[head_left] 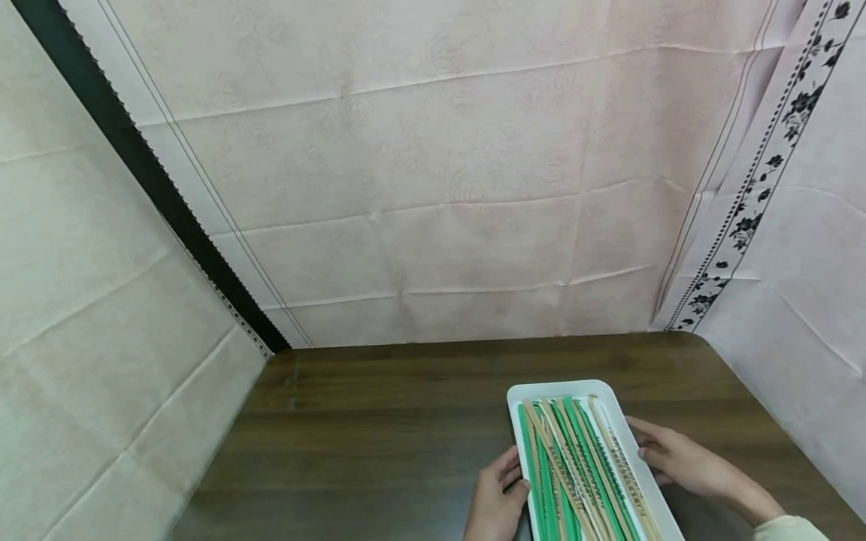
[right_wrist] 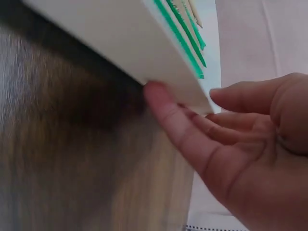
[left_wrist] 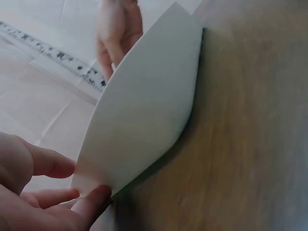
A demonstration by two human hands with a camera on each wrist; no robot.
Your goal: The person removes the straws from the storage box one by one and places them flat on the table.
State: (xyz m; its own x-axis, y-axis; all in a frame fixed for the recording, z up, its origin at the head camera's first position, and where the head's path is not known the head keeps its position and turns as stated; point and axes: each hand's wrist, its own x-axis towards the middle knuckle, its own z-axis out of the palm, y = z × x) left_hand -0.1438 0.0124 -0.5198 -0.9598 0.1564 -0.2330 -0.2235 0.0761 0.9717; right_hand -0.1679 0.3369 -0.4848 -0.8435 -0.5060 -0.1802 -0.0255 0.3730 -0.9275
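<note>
A white rectangular tray (head_left: 560,389) is at the lower right of the head view. Long thin green and tan strips (head_left: 580,469) lie lengthwise in it; their exact kind is unclear. My left hand (head_left: 496,500) grips the tray's left side, thumb at the rim. On the opposite side my right hand (head_left: 686,458) holds the edge, with fingertips against the outer wall and underside. The left wrist view shows the tray's plain outer wall (left_wrist: 139,101) tilted above the wood. In the right wrist view, strip ends (right_wrist: 192,57) show past the rim.
Under the tray is a dark brown wooden table (head_left: 379,436). Pale creased cloth (head_left: 460,165) hangs behind it and along both sides. A black band (head_left: 155,180) runs down the left cloth, and a floral border (head_left: 758,195) runs down the right.
</note>
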